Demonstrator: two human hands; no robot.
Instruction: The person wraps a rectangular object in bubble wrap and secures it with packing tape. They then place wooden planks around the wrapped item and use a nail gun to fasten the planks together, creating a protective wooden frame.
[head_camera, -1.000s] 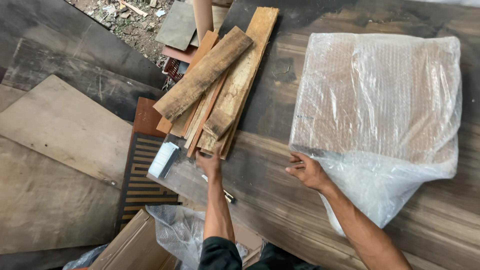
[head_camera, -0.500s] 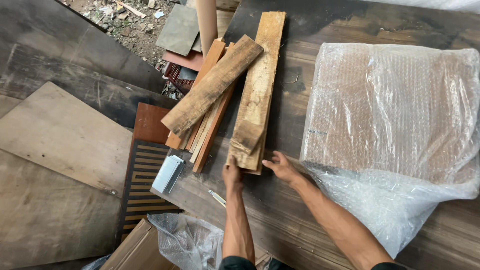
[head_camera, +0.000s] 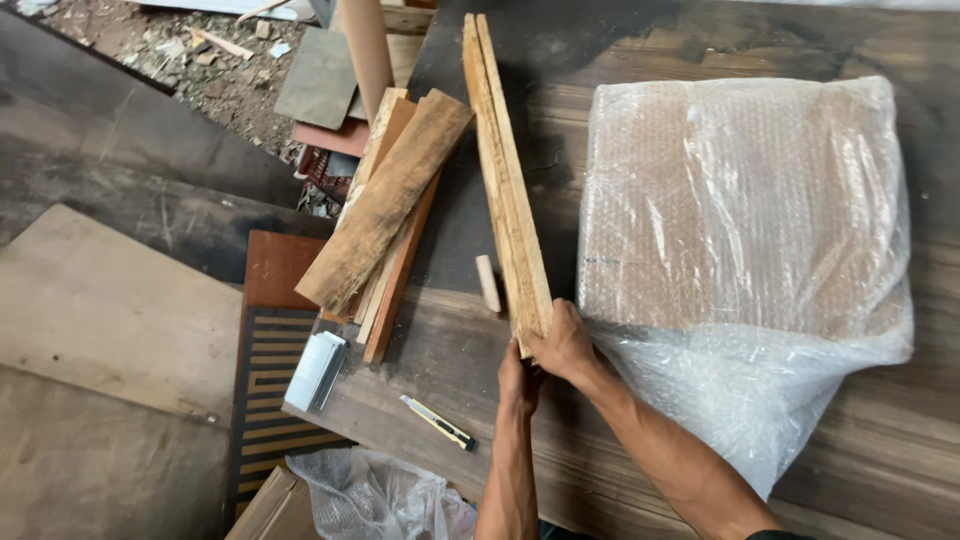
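Pale, rough-sawn wood fills the grip of both hands: a long plank (head_camera: 505, 180) stands on its narrow edge (it may be two thin boards pressed face to face, a seam runs along the top) and reaches from the near middle of the dark wooden worktable (head_camera: 900, 440) toward its far edge. The right hand (head_camera: 567, 345) is clamped around the plank's near end, fingers wrapped over the top, and the left hand (head_camera: 517, 378) closes on the same end just below and beside it, so the two hands sit together, touching. Right of the plank, close by but apart from it, lies a large flat bundle wrapped in clear bubble wrap (head_camera: 745, 220), its loose plastic spilling toward the near edge. Left of the plank a stack of weathered boards (head_camera: 385, 215) lies slanted across the table's left edge. A short wooden dowel (head_camera: 488, 283) rests between that stack and the plank. Near the left corner lie a yellow-and-black utility knife (head_camera: 437, 421) and a small silvery block (head_camera: 317, 370).
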